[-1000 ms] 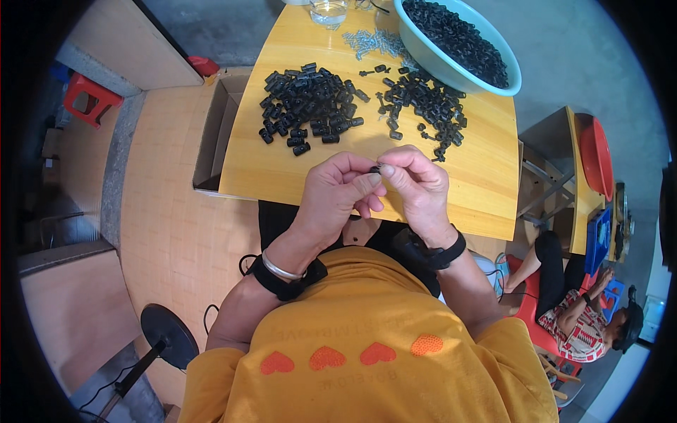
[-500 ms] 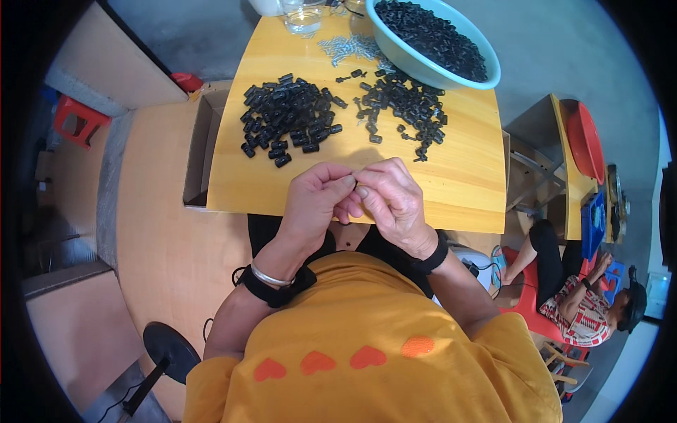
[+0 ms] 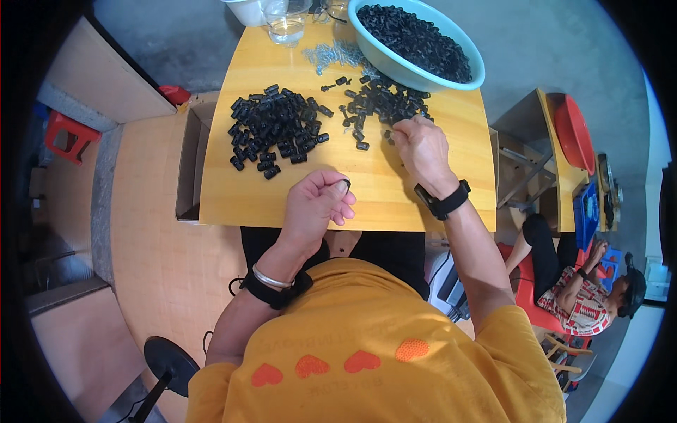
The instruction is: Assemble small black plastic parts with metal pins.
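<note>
My left hand (image 3: 312, 204) is closed over the near edge of the wooden table (image 3: 437, 215), with a small black part (image 3: 345, 183) pinched between thumb and forefinger. My right hand (image 3: 427, 149) reaches forward with curled fingertips at the near side of a loose heap of small black fittings (image 3: 384, 99); whatever is in its fingers is hidden. Left of that heap lies a bigger pile of short black cylindrical pieces (image 3: 273, 127). Thin silver screw-like pieces (image 3: 330, 55) are scattered farther back.
A light blue basin (image 3: 477, 69) full of black parts stands at the back, with a clear cup (image 3: 285, 29) to its left. A cardboard box (image 3: 192, 166) adjoins the table's left side. At the right, a person (image 3: 575, 303) sits near another table with a red basin (image 3: 575, 134).
Both hands were together at the table's near edge. My right hand has moved away, forward and right to the heap of fittings, while the left stays near the edge with the black part.
</note>
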`<state>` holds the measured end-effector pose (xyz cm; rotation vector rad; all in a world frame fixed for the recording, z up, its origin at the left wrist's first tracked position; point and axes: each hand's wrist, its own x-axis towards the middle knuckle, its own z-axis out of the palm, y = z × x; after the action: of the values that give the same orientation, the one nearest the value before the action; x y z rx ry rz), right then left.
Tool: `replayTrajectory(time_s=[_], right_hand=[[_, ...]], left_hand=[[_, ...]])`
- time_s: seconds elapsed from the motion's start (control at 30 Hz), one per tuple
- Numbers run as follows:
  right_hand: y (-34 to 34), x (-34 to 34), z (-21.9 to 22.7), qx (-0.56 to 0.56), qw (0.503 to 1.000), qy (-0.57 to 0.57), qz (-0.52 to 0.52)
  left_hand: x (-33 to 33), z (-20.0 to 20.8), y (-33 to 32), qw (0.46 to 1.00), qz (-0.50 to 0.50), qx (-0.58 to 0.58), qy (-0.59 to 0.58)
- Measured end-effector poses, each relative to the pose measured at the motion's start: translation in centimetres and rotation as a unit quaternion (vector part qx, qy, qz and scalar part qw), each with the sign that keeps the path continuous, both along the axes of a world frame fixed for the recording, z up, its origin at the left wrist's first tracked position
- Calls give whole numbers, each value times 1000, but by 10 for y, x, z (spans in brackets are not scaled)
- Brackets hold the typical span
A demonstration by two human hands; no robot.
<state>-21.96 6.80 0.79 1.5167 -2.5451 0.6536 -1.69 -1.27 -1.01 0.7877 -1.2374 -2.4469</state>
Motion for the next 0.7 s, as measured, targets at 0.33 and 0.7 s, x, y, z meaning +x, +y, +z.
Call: replayTrajectory(time_s=[0.33, 0.7], right_hand=[[-20, -2, -18, 71, 993, 91, 5], [6, 83, 30, -165, 815, -546, 99]], left_hand=[[7, -1, -8, 999, 14, 28, 26], [17, 19, -1, 995, 30, 59, 78]])
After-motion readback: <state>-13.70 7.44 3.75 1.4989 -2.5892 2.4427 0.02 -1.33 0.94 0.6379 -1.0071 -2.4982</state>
